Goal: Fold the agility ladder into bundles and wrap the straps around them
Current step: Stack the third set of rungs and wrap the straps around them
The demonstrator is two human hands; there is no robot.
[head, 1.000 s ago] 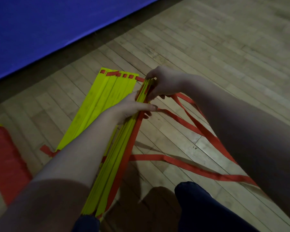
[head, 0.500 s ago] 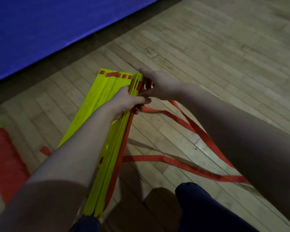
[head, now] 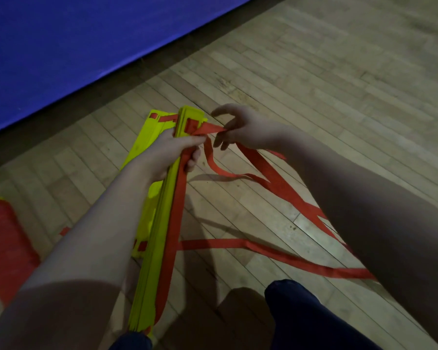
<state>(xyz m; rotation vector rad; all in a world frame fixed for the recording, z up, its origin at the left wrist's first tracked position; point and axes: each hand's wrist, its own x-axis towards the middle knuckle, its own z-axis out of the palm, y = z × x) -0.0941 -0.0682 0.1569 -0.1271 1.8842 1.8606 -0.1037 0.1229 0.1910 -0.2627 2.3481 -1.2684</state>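
- Right at 6 o'clock there's a dark trouser knee (head: 301, 311), and beside it the low end of the yellow rung bundle (head: 149, 286). The bundle runs up toward the centre with red webbing lying along its edge.
- A loose strap length (head: 263, 251) trails across the wooden floor (head: 314, 97) toward 4 o'clock, so there's plenty of slack left to wind.
- The left hand (head: 177, 150) has slid down from the bundle's top end. Its fingers now curl round the rungs and the webbing together, clamping both.
- Here's the change: the right hand (head: 240, 127), beside the left a second ago, has drawn out toward 3 o'clock. Thumb and forefinger pinch the red strap (head: 208, 128), the other fingers spread, and the strap pulls taut from the bundle's top.
- My read is that squaring up the rungs is done and the first wrap is starting.
- Further out, flat rungs (head: 142, 145) lie on the floor behind the left hand, and a red-wrapped bundle (head: 3, 236) sits at 8 o'clock.
- A blue mat (head: 61, 46) fills 11 o'clock.
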